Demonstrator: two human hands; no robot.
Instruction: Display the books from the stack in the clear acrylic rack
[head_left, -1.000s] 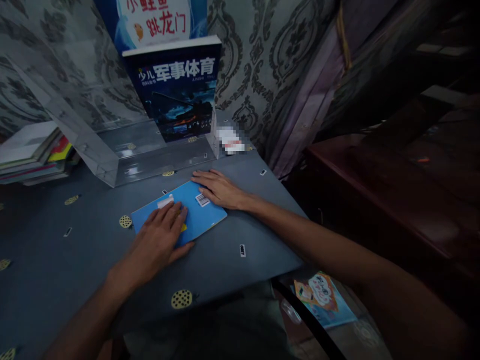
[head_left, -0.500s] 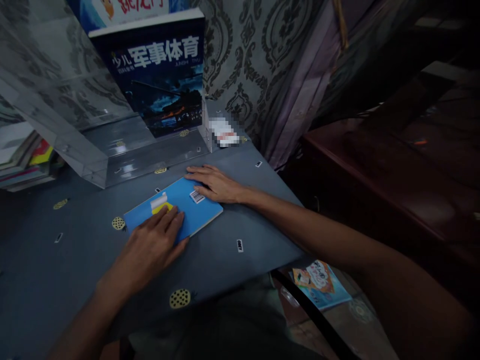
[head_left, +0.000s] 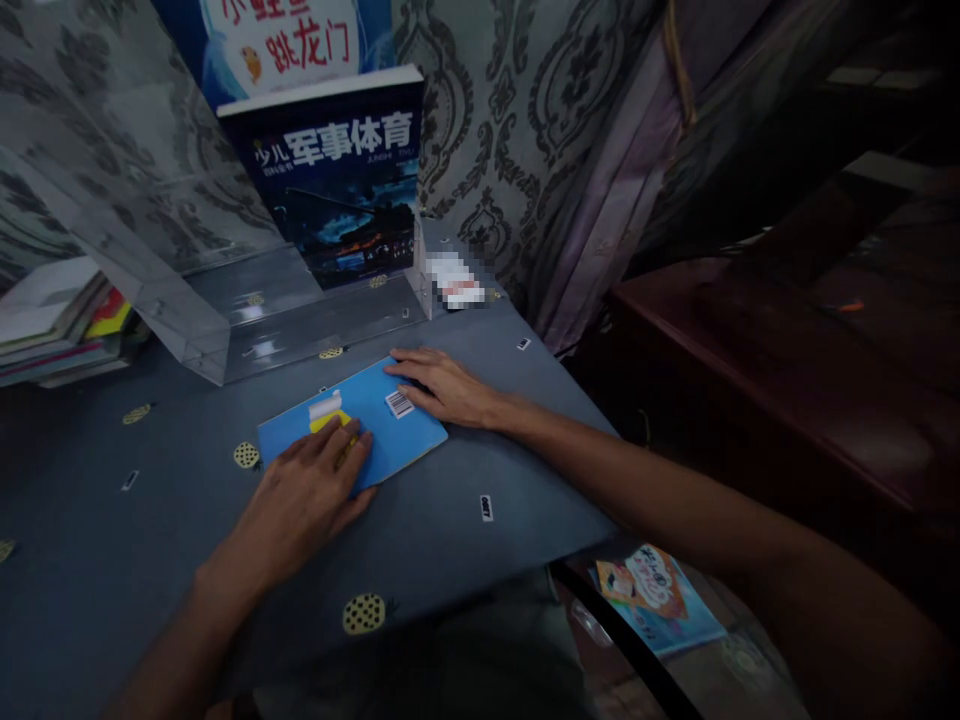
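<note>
A thin blue book (head_left: 386,450) lies closed on the table, with a barcode and a yellow-and-white picture on its upward side. My left hand (head_left: 319,470) rests on its near left part, fingers stretched over the yellow picture and thumb along the near edge. At the far right corner, my right hand (head_left: 442,385) lies over the cover beside the barcode, its fingers extended and slightly apart. Both hands look open and press lightly or rest on the book; how firmly, I cannot tell.
A clear acrylic stand (head_left: 202,340) holds a dark-covered book (head_left: 352,220) with another blue book (head_left: 300,45) behind it. Stacked books (head_left: 60,320) sit at the left. A blurred white item (head_left: 457,285) lies by the stand. On the floor is a picture book (head_left: 660,600).
The view has tilted up slightly, so everything sits a little lower and further right. The hands stay on the blue book, which now lies flatter at its near right edge.
</note>
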